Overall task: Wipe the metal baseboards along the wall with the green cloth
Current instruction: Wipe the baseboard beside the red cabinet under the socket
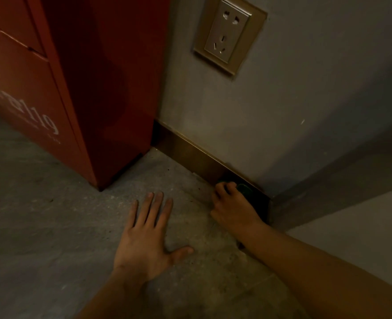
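Your right hand (pixel 230 207) is closed around the dark green cloth (pixel 244 189), pressing it against the brass-coloured metal baseboard (pixel 190 155) near the wall corner. Your left hand (pixel 144 242) lies flat, fingers spread, on the grey concrete floor (pixel 41 226).

I count two hands, left hand (pixel 144 236) and right hand (pixel 230 207), one green cloth (pixel 244 189), one baseboard (pixel 190 155), one wall socket (pixel 228 34) above it, one red cabinet (pixel 87 88).

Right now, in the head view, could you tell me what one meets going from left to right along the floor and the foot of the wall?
Red cabinet → left hand, flat on the floor → right hand → green cloth pressed to the metal baseboard.
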`<state>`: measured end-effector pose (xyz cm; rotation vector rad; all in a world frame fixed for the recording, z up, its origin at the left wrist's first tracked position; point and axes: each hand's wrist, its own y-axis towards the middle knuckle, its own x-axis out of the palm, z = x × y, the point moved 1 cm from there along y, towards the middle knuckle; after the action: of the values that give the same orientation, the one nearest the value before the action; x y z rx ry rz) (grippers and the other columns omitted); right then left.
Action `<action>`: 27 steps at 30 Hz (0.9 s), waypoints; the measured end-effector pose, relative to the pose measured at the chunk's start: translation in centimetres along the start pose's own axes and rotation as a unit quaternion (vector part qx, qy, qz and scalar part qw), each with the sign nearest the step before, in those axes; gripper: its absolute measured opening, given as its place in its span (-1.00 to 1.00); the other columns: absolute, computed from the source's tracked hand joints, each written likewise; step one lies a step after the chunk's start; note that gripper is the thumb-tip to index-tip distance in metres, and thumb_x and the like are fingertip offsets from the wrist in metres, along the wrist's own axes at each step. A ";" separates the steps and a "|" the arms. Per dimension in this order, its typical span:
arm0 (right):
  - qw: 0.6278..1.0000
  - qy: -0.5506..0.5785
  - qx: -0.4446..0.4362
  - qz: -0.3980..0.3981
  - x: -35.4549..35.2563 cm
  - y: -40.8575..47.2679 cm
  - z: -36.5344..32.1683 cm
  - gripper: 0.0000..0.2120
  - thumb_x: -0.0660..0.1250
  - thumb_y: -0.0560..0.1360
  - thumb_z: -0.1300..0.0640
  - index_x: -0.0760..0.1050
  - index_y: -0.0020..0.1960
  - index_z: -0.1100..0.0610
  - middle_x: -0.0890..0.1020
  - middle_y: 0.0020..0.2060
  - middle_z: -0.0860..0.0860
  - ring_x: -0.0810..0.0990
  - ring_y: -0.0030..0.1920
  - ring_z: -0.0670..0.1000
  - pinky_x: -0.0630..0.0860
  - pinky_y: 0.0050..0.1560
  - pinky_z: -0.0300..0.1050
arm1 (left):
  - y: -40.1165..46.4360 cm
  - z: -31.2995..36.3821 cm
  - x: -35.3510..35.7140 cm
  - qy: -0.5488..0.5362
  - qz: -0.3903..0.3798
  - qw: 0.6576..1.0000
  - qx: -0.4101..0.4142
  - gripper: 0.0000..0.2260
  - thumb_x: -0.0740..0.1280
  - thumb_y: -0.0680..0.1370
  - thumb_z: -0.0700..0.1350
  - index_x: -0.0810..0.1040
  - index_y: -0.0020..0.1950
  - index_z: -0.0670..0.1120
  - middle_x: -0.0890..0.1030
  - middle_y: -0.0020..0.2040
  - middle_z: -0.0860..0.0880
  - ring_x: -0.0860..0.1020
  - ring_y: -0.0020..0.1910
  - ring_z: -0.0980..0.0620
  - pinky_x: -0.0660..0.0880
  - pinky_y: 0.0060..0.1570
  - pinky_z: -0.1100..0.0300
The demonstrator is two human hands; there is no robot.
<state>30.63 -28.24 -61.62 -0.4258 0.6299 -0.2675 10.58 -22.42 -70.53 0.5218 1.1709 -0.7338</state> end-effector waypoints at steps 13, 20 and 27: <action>0.982 0.141 0.026 0.126 -3.1 1.0 0.2 -0.79 0.40 0.45 0.19 0.63 0.07 0.17 0.57 0.12 0.16 0.48 0.16 0.26 0.48 0.09 0.14 | 0.1 0.2 0.0 -0.010 0.002 1.000 0.000 0.03 -0.01 0.38 0.65 -0.06 0.64 0.00 -0.05 0.66 -0.08 -0.19 0.62 -0.08 -0.05 0.55 -0.27; 0.969 0.137 0.049 0.197 -5.9 5.4 0.4 -0.76 0.21 0.50 0.23 0.57 0.10 0.18 0.54 0.11 0.17 0.50 0.09 0.21 0.50 0.01 0.06 | 0.1 0.2 0.2 -0.017 0.005 1.000 0.001 0.02 0.03 0.40 0.63 0.03 0.64 -0.03 0.01 0.65 -0.10 -0.12 0.63 -0.10 0.00 0.54 -0.29; 0.974 0.132 0.038 0.180 -5.6 8.6 0.0 -0.63 0.13 0.55 0.27 0.42 0.34 0.26 0.35 0.36 0.26 0.34 0.29 0.28 0.40 0.24 0.12 | 0.3 0.0 0.5 -0.020 0.007 1.000 0.003 0.02 0.05 0.40 0.63 0.05 0.64 -0.04 0.04 0.65 -0.11 -0.10 0.63 -0.11 0.04 0.51 -0.31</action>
<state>27.25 -18.69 -62.75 -0.1973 0.9410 -0.0006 10.91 -22.37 -71.03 0.5178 1.1264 -0.7336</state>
